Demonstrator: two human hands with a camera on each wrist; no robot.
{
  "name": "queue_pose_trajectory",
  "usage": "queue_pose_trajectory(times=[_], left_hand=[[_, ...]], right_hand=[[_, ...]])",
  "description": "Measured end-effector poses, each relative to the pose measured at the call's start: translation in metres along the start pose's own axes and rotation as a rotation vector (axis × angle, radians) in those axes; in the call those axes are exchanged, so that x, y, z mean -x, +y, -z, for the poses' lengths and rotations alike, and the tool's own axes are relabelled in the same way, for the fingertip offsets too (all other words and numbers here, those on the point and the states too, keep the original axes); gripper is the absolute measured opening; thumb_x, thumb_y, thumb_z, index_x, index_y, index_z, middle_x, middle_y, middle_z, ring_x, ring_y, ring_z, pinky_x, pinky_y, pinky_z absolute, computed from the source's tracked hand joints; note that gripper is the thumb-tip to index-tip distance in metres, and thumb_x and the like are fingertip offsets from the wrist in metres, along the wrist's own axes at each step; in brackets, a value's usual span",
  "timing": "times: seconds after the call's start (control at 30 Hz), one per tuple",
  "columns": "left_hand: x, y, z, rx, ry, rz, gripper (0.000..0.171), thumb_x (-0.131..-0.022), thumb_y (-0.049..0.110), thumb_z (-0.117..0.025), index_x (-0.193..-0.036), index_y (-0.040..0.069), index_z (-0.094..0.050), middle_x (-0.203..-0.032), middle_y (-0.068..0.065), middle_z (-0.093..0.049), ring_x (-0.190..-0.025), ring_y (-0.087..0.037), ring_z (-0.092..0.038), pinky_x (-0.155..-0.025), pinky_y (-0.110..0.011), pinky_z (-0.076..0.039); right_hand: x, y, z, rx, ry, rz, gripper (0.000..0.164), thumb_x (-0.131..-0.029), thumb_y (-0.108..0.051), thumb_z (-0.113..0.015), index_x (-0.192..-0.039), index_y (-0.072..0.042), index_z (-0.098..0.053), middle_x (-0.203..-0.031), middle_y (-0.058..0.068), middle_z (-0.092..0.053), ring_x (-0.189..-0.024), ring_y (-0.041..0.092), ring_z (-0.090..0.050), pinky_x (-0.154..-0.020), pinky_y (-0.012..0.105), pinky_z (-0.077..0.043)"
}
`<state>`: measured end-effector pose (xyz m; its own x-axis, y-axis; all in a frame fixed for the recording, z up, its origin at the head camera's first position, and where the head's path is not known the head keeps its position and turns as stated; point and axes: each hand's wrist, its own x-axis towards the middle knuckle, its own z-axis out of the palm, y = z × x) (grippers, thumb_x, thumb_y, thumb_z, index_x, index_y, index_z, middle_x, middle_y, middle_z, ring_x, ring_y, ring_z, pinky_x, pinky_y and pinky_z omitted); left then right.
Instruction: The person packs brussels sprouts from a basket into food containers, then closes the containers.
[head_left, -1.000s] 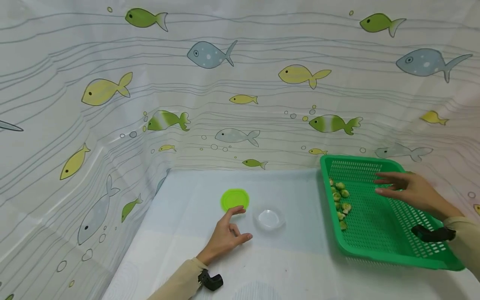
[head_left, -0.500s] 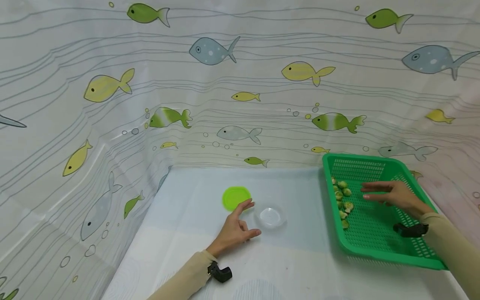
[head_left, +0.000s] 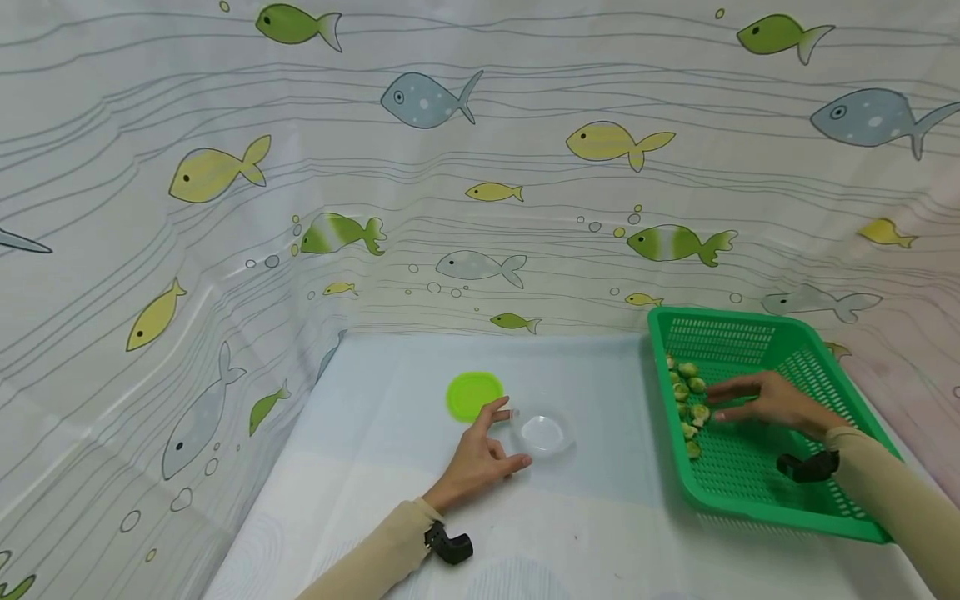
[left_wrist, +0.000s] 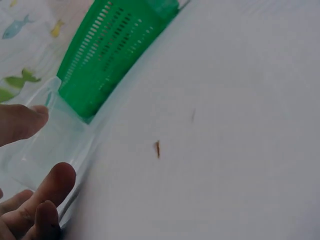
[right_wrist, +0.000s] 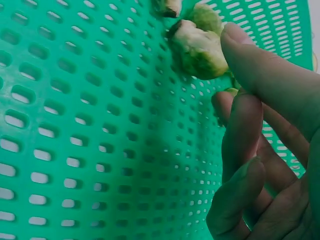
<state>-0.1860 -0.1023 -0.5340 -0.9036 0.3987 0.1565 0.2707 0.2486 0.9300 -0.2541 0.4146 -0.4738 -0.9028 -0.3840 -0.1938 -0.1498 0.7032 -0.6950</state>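
Note:
My left hand (head_left: pixel 480 458) is at the left side of a clear plastic container (head_left: pixel 543 433), its thumb and index finger parted around the near side. In the left wrist view the thumb and a fingertip (left_wrist: pixel 62 180) lie close against the container (left_wrist: pixel 55 137); whether they press on it I cannot tell. My right hand (head_left: pixel 772 407) is inside the green basket (head_left: pixel 750 479), thumb and fingers apart beside several Brussels sprouts (head_left: pixel 687 371). The right wrist view has a trimmed Brussels sprout (right_wrist: pixel 202 52) just off the thumb tip of that hand (right_wrist: pixel 270 150), with nothing gripped.
A bright green round lid (head_left: pixel 474 393) lies on the white table (head_left: pixel 390 392) behind the left hand. The basket's raised walls surround the right hand. A fish-patterned curtain (head_left: pixel 555 233) borders the table at the back and left. A small brown speck (left_wrist: pixel 158 149) lies on the tabletop.
My left hand has moved right, from near the lid to the clear container. My right hand has come left and down into the basket, up to the Brussels sprouts.

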Motion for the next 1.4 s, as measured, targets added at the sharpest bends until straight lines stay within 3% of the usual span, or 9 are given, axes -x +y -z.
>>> queue_pose_trajectory(times=[0.13, 0.23, 0.37, 0.53, 0.67, 0.8, 0.97, 1.17, 1.4], left_hand=[[-0.003, 0.001, -0.005, -0.021, 0.041, 0.029, 0.1, -0.087, 0.02, -0.089, -0.164, 0.006, -0.027, -0.155, -0.02, -0.053, -0.056, -0.013, -0.069, -0.067, -0.021, -0.055], [-0.005, 0.001, -0.01, -0.045, 0.076, 0.035, 0.1, -0.085, 0.023, -0.091, -0.163, 0.006, -0.03, -0.152, -0.021, -0.055, -0.053, -0.012, -0.068, -0.069, -0.021, -0.055], [-0.008, 0.002, -0.016, -0.095, 0.132, 0.026, 0.098, -0.082, 0.027, -0.093, -0.158, 0.003, -0.037, -0.144, -0.025, -0.06, -0.047, -0.007, -0.061, -0.062, -0.022, -0.051], [-0.01, 0.004, -0.021, -0.188, 0.183, 0.029, 0.101, -0.076, 0.035, -0.097, -0.154, 0.002, -0.042, -0.137, -0.024, -0.065, -0.047, -0.002, -0.051, -0.056, -0.022, -0.044], [-0.011, 0.004, -0.024, -0.237, 0.209, 0.058, 0.109, -0.072, 0.043, -0.098, -0.157, 0.007, -0.041, -0.136, -0.017, -0.069, -0.085, -0.016, -0.071, -0.072, -0.028, -0.049], [-0.013, 0.005, -0.028, -0.287, 0.243, 0.056, 0.112, -0.069, 0.047, -0.098, -0.156, 0.009, -0.041, -0.136, -0.017, -0.068, -0.119, -0.031, -0.068, -0.086, -0.04, -0.052], [-0.014, 0.007, -0.03, -0.327, 0.258, 0.053, 0.108, -0.07, 0.048, -0.098, -0.154, 0.008, -0.043, -0.136, -0.017, -0.068, -0.116, -0.029, -0.068, -0.085, -0.039, -0.054], [-0.016, 0.007, -0.032, -0.35, 0.265, 0.033, 0.103, -0.071, 0.046, -0.098, -0.151, 0.007, -0.046, -0.134, -0.017, -0.069, -0.097, -0.025, -0.067, -0.075, -0.03, -0.049], [-0.017, 0.006, -0.031, -0.368, 0.266, 0.022, 0.102, -0.071, 0.045, -0.097, -0.151, 0.007, -0.047, -0.132, -0.015, -0.07, -0.108, -0.028, -0.069, -0.08, -0.035, -0.051]], right_hand=[[-0.004, 0.002, -0.002, 0.002, -0.021, 0.03, 0.053, -0.094, -0.029, -0.082, -0.139, -0.005, -0.069, -0.133, 0.017, -0.074, -0.114, 0.008, -0.07, -0.088, 0.032, -0.06], [-0.007, 0.0, -0.004, -0.012, -0.042, 0.051, 0.052, -0.093, -0.027, -0.083, -0.137, -0.003, -0.07, -0.133, 0.02, -0.073, -0.115, 0.014, -0.072, -0.087, 0.032, -0.06], [-0.011, -0.002, -0.007, -0.012, -0.055, 0.06, 0.051, -0.092, -0.026, -0.084, -0.135, 0.0, -0.07, -0.132, 0.022, -0.072, -0.115, 0.021, -0.072, -0.086, 0.032, -0.06], [-0.012, -0.004, -0.009, -0.015, -0.053, 0.075, 0.052, -0.09, -0.023, -0.086, -0.133, 0.002, -0.07, -0.13, 0.024, -0.073, -0.107, 0.01, -0.072, -0.082, 0.03, -0.06], [-0.011, -0.009, -0.009, 0.006, -0.039, 0.093, 0.052, -0.087, -0.024, -0.088, -0.13, 0.001, -0.072, -0.127, 0.022, -0.074, -0.104, 0.008, -0.071, -0.081, 0.03, -0.059], [-0.011, -0.012, -0.012, 0.046, -0.008, 0.093, 0.051, -0.085, -0.027, -0.091, -0.126, -0.003, -0.074, -0.123, 0.016, -0.076, -0.103, 0.01, -0.07, -0.081, 0.03, -0.058], [-0.012, -0.013, -0.014, 0.072, 0.018, 0.094, 0.048, -0.083, -0.029, -0.092, -0.122, -0.006, -0.076, -0.119, 0.012, -0.077, -0.101, 0.012, -0.07, -0.078, 0.03, -0.057], [-0.014, -0.011, -0.016, 0.086, 0.027, 0.095, 0.045, -0.082, -0.029, -0.093, -0.118, -0.008, -0.077, -0.116, 0.009, -0.077, -0.101, 0.015, -0.071, -0.077, 0.029, -0.057], [-0.014, -0.009, -0.019, 0.096, 0.034, 0.109, 0.048, -0.079, -0.03, -0.095, -0.117, -0.008, -0.077, -0.115, 0.008, -0.076, -0.099, 0.018, -0.07, -0.073, 0.03, -0.057]])
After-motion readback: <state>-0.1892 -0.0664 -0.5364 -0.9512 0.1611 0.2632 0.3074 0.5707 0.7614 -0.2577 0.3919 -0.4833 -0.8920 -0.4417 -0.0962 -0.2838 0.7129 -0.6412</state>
